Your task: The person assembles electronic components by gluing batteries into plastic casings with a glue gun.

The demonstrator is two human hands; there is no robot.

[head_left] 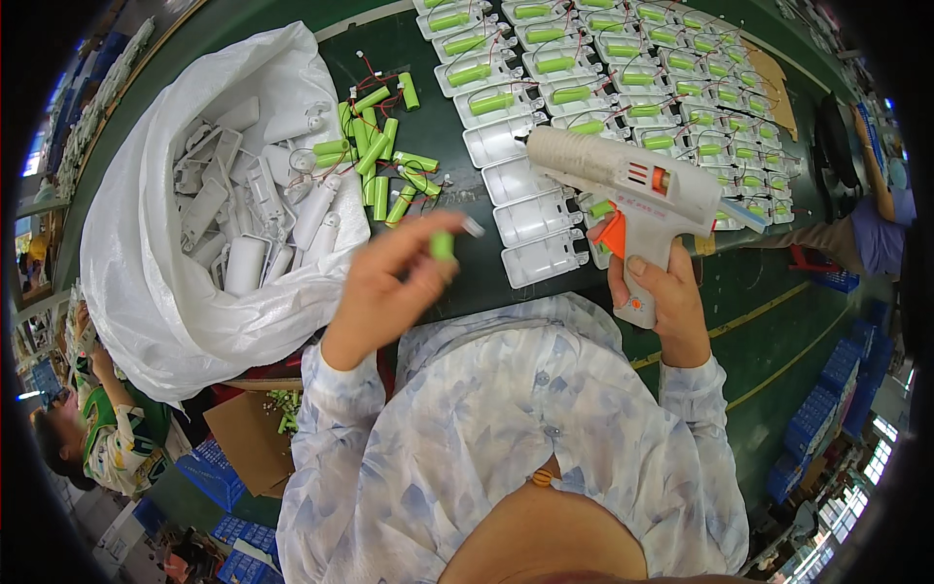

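Over the table's near edge, left hand pinches a green cell, right hand grips the glue gun. Looks like mid-assembly; next, probably seat it in an empty white tray just ahead.

Green cell motion-blurred, largely covered by left-hand fingers. Glue gun grip hidden inside right hand. Shell rows beyond the gun: too small to resolve, cut by frame edge.

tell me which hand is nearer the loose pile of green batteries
Left. The left hand hovers just below the battery pile; the right hand grips the glue gun far to its right.
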